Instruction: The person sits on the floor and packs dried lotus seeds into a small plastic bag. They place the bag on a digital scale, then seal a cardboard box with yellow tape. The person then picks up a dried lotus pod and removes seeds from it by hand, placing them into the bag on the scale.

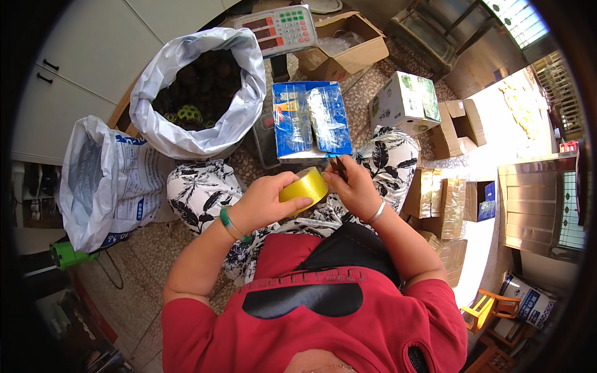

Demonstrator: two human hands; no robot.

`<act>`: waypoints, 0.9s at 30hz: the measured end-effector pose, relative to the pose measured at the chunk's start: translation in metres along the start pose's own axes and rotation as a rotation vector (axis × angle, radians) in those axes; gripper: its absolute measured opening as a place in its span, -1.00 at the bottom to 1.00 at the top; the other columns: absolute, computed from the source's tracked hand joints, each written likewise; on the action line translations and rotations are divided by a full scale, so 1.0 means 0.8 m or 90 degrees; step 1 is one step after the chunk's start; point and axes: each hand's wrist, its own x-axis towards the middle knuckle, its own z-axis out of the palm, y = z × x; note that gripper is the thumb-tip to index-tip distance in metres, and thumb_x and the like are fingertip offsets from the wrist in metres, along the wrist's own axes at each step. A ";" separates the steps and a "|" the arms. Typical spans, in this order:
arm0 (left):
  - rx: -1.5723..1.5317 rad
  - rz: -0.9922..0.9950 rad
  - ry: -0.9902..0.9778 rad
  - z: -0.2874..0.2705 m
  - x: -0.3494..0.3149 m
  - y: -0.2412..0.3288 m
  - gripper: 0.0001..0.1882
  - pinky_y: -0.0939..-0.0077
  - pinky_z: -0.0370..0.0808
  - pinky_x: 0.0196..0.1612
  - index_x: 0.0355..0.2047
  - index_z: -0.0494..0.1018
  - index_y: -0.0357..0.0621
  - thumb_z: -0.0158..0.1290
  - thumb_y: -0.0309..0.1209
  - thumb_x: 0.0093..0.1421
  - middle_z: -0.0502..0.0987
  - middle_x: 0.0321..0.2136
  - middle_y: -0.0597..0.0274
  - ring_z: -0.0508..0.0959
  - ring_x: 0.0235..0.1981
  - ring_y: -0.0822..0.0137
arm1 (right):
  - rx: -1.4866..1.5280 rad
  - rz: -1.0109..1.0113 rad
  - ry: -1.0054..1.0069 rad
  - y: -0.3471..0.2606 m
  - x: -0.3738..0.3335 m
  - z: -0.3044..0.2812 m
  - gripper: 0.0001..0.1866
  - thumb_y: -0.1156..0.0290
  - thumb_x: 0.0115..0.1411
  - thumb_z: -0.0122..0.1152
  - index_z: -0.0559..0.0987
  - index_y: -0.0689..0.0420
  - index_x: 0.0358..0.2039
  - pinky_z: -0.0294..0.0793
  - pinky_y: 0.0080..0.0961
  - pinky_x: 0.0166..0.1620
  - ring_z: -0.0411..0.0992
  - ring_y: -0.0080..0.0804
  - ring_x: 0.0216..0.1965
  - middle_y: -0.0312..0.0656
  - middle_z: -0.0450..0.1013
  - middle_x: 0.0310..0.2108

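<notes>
My left hand is wrapped round a wide roll of yellowish packing tape, thumb along its near side. Close to the roll's right edge, my right hand is closed, its fingertips at the tape. A dark, narrow, pointed tool sticks out of the right hand; its handle is hidden in the grip. Just beyond both hands stands a blue cardboard box, with shiny strips of clear tape across its top.
A white woven sack with dark round contents stands open at the left, another sack nearer. Behind the blue box are a digital scale and an open carton. A white box and several brown cartons stand right.
</notes>
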 end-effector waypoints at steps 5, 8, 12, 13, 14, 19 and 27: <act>0.228 -0.053 0.052 -0.017 0.011 -0.005 -0.60 0.39 0.42 -0.41 -0.37 0.47 -0.21 0.14 -0.11 -0.06 0.51 -0.53 0.05 0.52 -0.49 0.14 | 0.060 0.078 -0.063 0.008 0.014 -0.003 -0.84 0.43 0.06 0.15 0.40 0.23 -0.41 0.32 -0.62 -0.49 0.31 -0.60 -0.59 -0.27 0.40 -0.58; 0.363 -0.051 0.064 -0.015 0.014 0.015 -0.62 0.31 0.41 -0.42 -0.42 0.49 -0.13 0.13 -0.08 -0.09 0.50 -0.53 0.04 0.51 -0.48 0.07 | 0.194 0.225 -0.207 0.000 0.025 -0.013 -0.81 0.33 0.10 0.14 0.44 0.18 -0.39 0.17 -0.72 -0.62 0.21 -0.69 -0.67 -0.40 0.31 -0.63; 0.343 0.033 0.092 -0.017 0.015 0.018 -0.64 0.30 0.41 -0.44 -0.44 0.49 -0.12 0.13 -0.09 -0.10 0.50 -0.56 0.05 0.51 -0.50 0.07 | 0.353 0.339 -0.263 0.005 0.021 -0.022 -0.76 0.24 0.09 0.18 0.47 0.16 -0.37 -0.03 -0.74 -0.72 0.09 -0.75 -0.76 -0.44 0.25 -0.72; 0.340 0.018 0.074 -0.017 0.015 0.020 -0.65 0.30 0.41 -0.45 -0.44 0.48 -0.12 0.13 -0.10 -0.10 0.50 -0.56 0.06 0.51 -0.50 0.07 | 0.331 0.341 -0.251 0.008 0.020 -0.019 -0.76 0.24 0.08 0.19 0.48 0.16 -0.39 -0.04 -0.74 -0.72 0.09 -0.75 -0.77 -0.44 0.24 -0.73; 0.339 0.002 0.055 -0.017 0.015 0.022 -0.65 0.30 0.41 -0.45 -0.45 0.48 -0.12 0.13 -0.11 -0.09 0.50 -0.57 0.06 0.51 -0.51 0.06 | 0.310 0.342 -0.240 0.012 0.019 -0.014 -0.76 0.24 0.07 0.21 0.48 0.15 -0.41 -0.05 -0.74 -0.73 0.08 -0.74 -0.78 -0.45 0.23 -0.74; 0.357 0.057 0.074 -0.017 0.020 0.023 -0.67 0.27 0.41 -0.47 -0.53 0.47 -0.12 0.09 -0.09 -0.06 0.49 -0.61 0.08 0.50 -0.54 0.06 | 0.261 0.238 -0.094 0.033 0.026 -0.007 -0.77 0.30 -0.01 0.30 0.49 0.17 -0.47 0.23 -0.70 -0.58 0.28 -0.67 -0.63 -0.39 0.35 -0.67; 0.595 -0.121 0.124 -0.047 0.061 0.013 -0.53 0.30 0.42 -0.48 -0.56 0.51 -0.13 0.07 0.08 -0.08 0.50 -0.64 0.08 0.52 -0.56 0.10 | 0.099 0.128 -0.015 0.053 0.072 -0.017 -0.75 0.29 -0.04 0.31 0.56 0.24 -0.48 0.34 -0.65 -0.45 0.36 -0.65 -0.54 -0.29 0.47 -0.60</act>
